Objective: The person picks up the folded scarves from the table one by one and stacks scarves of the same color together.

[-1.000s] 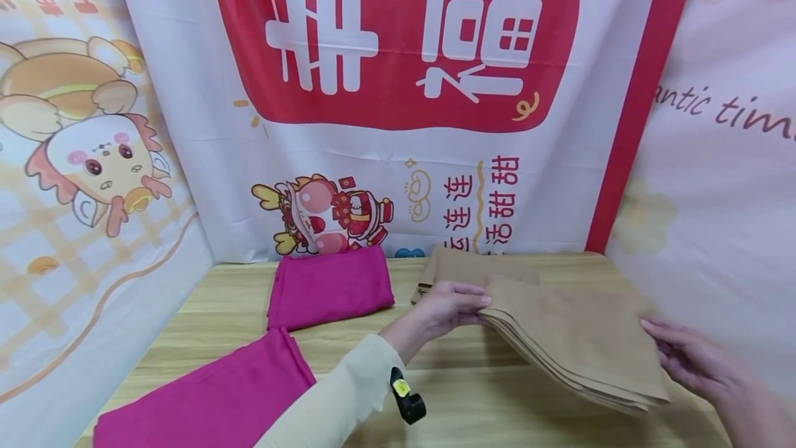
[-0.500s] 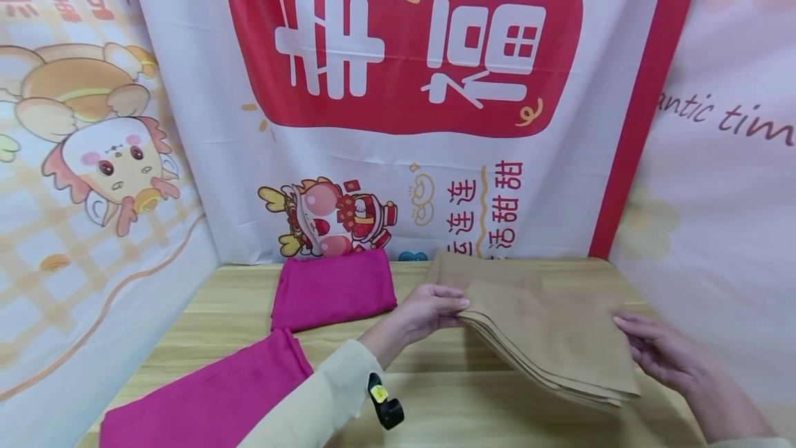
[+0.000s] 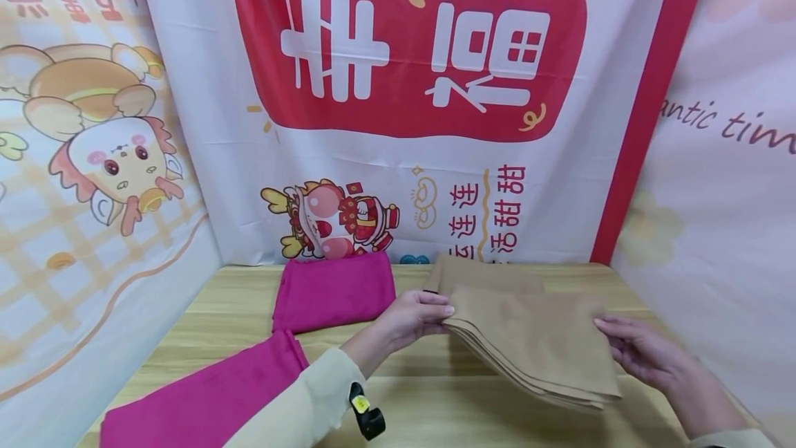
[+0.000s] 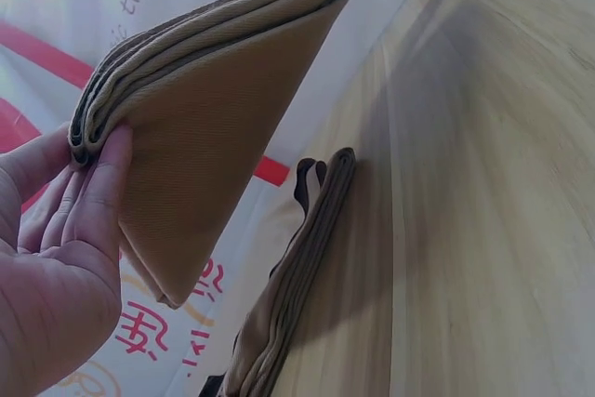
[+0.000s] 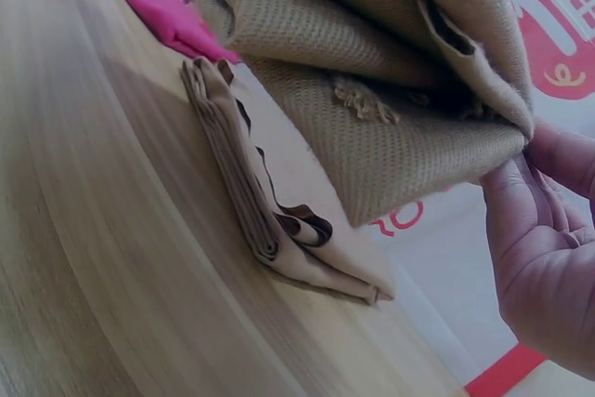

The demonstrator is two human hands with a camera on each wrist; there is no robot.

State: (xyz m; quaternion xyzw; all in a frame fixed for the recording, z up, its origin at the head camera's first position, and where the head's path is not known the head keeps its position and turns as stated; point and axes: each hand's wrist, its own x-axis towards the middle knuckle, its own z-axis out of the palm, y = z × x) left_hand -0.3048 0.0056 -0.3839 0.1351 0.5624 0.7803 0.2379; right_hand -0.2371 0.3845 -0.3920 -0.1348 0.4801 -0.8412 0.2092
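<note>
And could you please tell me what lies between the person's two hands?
A folded tan cloth, pinched at one side by the left hand and at the other by the right hand; the head view shows this.

held cloth (image 3: 535,337) between hands (image 3: 412,316) (image 3: 645,353) | table (image 3: 454,406): second cloth (image 3: 488,274) behind, two cloths (image 3: 336,292) (image 3: 211,393) left

A printed hanging (image 3: 410,113) backs the wood-grain table (image 3: 435,399).

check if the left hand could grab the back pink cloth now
Probably not: the left hand is pinching the front brown cloth. Otherwise the way looks free, the back pink cloth lying close by, uncovered.
</note>
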